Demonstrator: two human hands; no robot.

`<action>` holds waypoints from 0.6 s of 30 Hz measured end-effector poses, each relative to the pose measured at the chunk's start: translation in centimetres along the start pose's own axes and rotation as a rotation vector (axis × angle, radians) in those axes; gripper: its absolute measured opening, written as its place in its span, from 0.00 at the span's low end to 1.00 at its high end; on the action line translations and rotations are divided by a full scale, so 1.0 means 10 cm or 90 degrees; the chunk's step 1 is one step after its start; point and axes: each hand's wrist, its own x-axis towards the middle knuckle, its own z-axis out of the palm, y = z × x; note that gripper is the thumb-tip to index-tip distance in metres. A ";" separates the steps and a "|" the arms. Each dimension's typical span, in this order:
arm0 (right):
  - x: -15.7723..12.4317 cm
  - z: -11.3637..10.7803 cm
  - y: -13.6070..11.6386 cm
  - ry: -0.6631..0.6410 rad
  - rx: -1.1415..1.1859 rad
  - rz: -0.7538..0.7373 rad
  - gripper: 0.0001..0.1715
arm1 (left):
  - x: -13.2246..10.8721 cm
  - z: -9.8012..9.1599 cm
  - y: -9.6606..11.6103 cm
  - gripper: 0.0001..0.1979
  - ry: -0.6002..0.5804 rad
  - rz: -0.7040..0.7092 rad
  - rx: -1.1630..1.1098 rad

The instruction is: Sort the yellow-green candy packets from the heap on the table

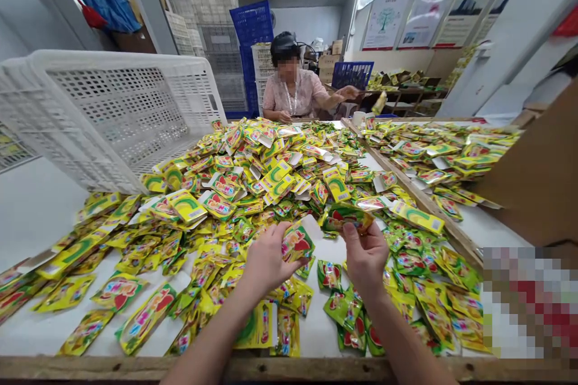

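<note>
My left hand [266, 258] is closed around a small yellow-green carton [298, 242] with its white flap standing up at the top. Beside it on the right, my right hand [366, 252] pinches a shiny green and yellow packet [345, 216] between thumb and fingers. The packet and the carton are apart, both held above the white table [307, 337]. Below my right wrist lie several green sachets [345, 310] with a watermelon print. A heap of yellow cartons [275, 177], many with open flaps, rises just beyond both hands.
A white plastic crate [135, 63] lies tipped on its side at the left. A wooden strip [419, 195] divides the table on the right, near a brown cardboard box [533, 174]. Across the table, a person [293, 87] sits with one arm stretched towards a yellow packet.
</note>
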 end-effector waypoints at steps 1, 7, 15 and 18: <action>-0.04 0.01 0.00 -0.009 -0.028 -0.021 0.13 | -0.02 0.07 0.00 0.29 0.010 0.000 -0.002; -0.11 -0.01 -0.03 -0.184 -0.236 -0.038 0.14 | -0.12 0.21 -0.10 0.25 0.161 0.059 -0.024; 0.04 -0.12 -0.11 -0.354 -0.280 0.190 0.15 | -0.13 0.25 -0.14 0.21 0.111 0.153 0.087; -0.02 -0.06 -0.04 -0.226 -0.181 0.233 0.19 | -0.13 0.27 -0.14 0.23 0.113 0.140 0.027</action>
